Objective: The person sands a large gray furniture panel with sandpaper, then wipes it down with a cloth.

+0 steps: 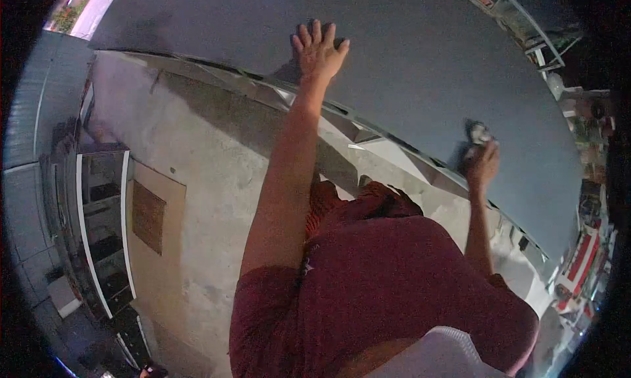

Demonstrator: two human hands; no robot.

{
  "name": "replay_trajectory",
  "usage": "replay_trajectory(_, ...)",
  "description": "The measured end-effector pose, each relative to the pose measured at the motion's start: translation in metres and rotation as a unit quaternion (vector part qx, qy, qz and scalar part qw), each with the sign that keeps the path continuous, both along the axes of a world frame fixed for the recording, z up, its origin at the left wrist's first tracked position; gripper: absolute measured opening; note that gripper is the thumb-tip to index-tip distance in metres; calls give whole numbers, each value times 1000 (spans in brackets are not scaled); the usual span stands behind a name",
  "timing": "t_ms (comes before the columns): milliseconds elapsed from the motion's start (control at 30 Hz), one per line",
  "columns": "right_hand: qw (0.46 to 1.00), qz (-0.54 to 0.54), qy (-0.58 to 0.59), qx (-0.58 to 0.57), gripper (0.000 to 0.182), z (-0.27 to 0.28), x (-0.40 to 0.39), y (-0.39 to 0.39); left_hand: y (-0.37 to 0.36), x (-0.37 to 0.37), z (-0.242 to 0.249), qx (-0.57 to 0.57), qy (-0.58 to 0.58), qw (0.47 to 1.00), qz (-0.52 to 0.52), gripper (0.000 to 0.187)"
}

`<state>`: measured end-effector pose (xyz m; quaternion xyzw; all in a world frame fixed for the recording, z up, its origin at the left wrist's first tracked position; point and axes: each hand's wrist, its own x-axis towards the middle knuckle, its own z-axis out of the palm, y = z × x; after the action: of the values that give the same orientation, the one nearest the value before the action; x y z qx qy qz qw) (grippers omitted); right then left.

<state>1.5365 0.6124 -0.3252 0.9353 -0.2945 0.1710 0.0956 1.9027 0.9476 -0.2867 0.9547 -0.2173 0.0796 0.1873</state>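
Note:
A large flat grey panel (407, 69) stretches across the upper view. My left hand (320, 53) lies flat on it, fingers spread, holding nothing. Farther right, my right hand (483, 162) is closed around a small whitish wad (480, 133), which rests on or just over the panel's surface. Motion blurs both this hand and the wad, so whether it is cloth or paper does not show. Below the panel's near edge, part of a metal frame (368, 130) is visible.
A dark shelf unit with white-edged uprights (80, 214) stands at the left, beside a tan board (167, 214) on the concrete floor (217, 240). Corrugated sheeting (56, 95) is at the far left. Stacked goods and a red-and-white item (580, 260) lie at the right.

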Motion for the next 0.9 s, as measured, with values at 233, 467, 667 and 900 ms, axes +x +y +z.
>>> replay_trajectory(233, 971, 222, -6, 90, 55, 48, 231, 262, 4, 49, -15, -47, -91, 994, -43, 53)
replay_trajectory(467, 982, 165, -15, 86, 52, 40, 221, 184, 43, 98, -15, -95, -150, 982, -63, 45)
replay_trajectory(667, 971, -179, -44, 151, 59, 31, 78, -4, 36, 98, -10, -98, -121, 987, -30, 45)
replay_trajectory(900, 992, -76, 100, 23, 52, 24, 234, 104, 35, 98, -6, -80, -131, 988, -26, 44)
